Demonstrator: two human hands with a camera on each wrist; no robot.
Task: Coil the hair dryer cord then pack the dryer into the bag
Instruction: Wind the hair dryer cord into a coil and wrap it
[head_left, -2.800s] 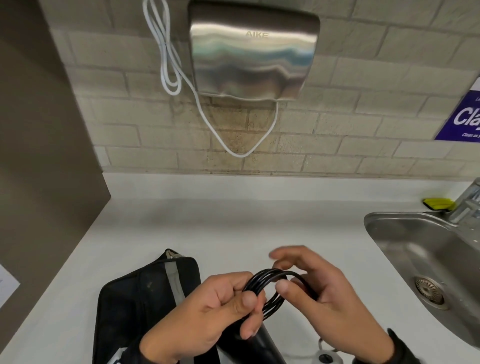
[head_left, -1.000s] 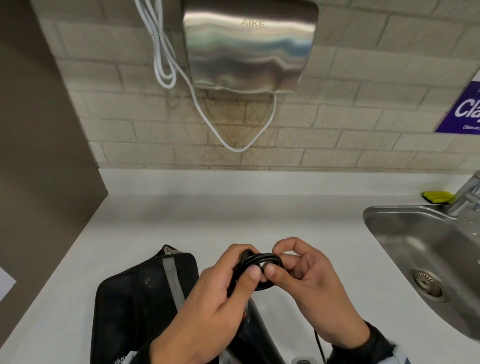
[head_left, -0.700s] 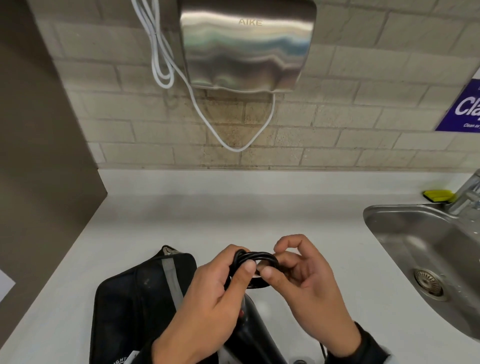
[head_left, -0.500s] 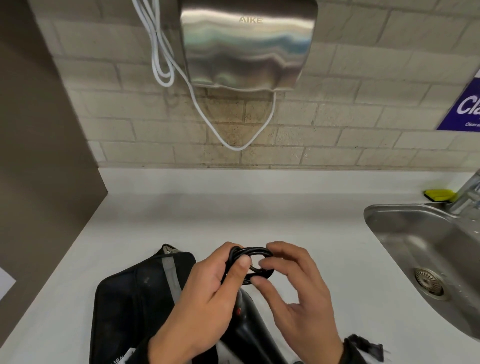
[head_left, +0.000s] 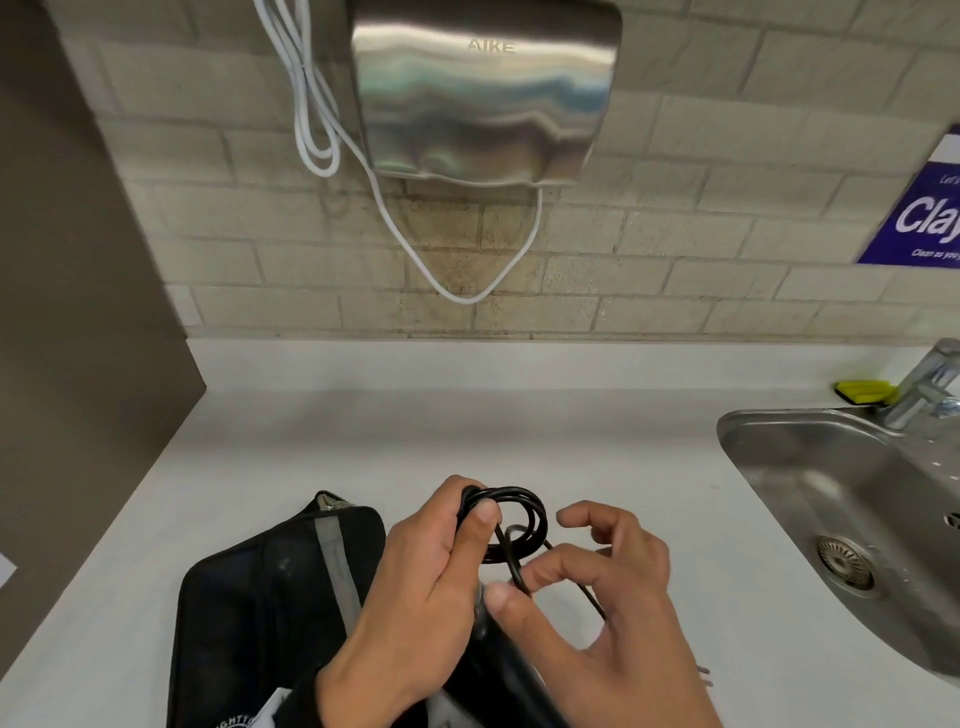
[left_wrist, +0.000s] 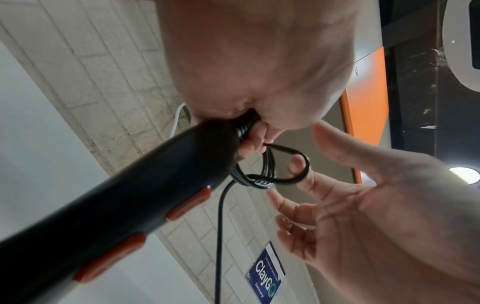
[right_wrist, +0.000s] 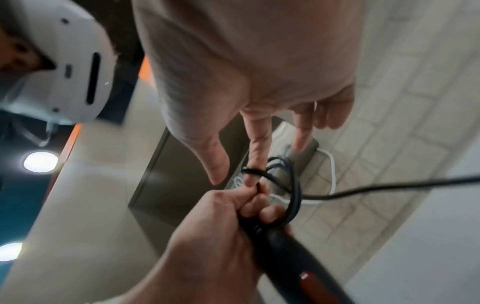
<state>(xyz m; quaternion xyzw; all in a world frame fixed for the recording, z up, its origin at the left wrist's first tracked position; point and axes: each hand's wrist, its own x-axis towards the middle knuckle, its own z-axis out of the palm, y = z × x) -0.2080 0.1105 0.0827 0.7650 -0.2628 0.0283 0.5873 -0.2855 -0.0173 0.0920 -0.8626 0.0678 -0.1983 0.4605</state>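
My left hand (head_left: 467, 514) grips a small coil of black cord (head_left: 535, 512), thumb pressed on the bundle, just above the end of the black hair dryer handle (head_left: 498, 654). The handle with its red buttons (left_wrist: 130, 195) points away from the coil. My right hand (head_left: 519, 582) has its index finger hooked through a loop of cord (left_wrist: 298, 181) with the thumb close by; its other fingers are loose. A free strand of cord trails right (right_wrist: 389, 187). The black bag (head_left: 260, 597) lies on the counter at lower left, under my left forearm.
A steel sink (head_left: 779, 467) with a tap (head_left: 924, 384) and a yellow sponge (head_left: 862, 389) is on the right. A wall hand dryer (head_left: 483, 98) with a white cable (head_left: 311, 130) hangs ahead. A brown panel (head_left: 78, 312) bounds the white counter (head_left: 467, 441) on the left.
My right hand left the top of the coil and dropped toward me, hooking a strand below it. The left hand kept holding the coil in place.
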